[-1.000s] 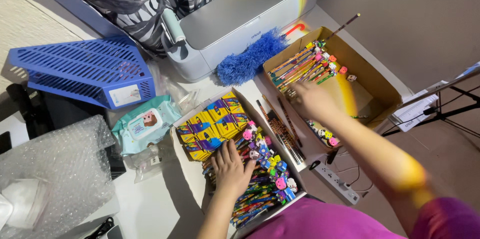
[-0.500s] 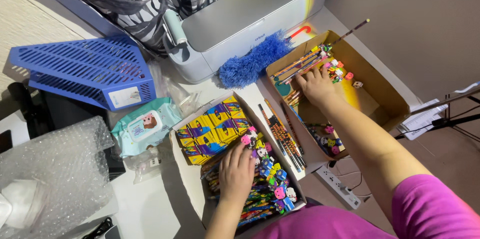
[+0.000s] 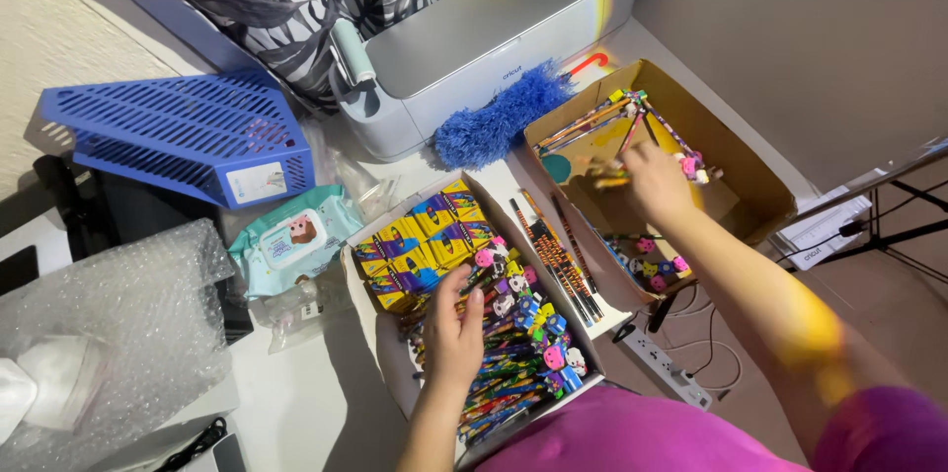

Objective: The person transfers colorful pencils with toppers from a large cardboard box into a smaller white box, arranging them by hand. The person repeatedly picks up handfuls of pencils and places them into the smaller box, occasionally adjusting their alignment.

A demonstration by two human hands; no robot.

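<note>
My left hand rests flat on a pile of colourful pencils with toy toppers inside a white box, next to yellow crayon packs. My right hand reaches into a brown cardboard box and grips a bunch of colourful pencils lying across it. More topper pencils lie at that box's near end. Dark pencils lie between the two boxes.
A grey cutting machine and a blue fluffy duster sit at the back. A blue slotted file tray, a wet-wipes pack and bubble wrap lie left. A power strip lies below the desk edge.
My right hand has moved further into the brown box and closed on the pencil bunch. My left hand stays on the pencil pile. The camera has shifted slightly.
</note>
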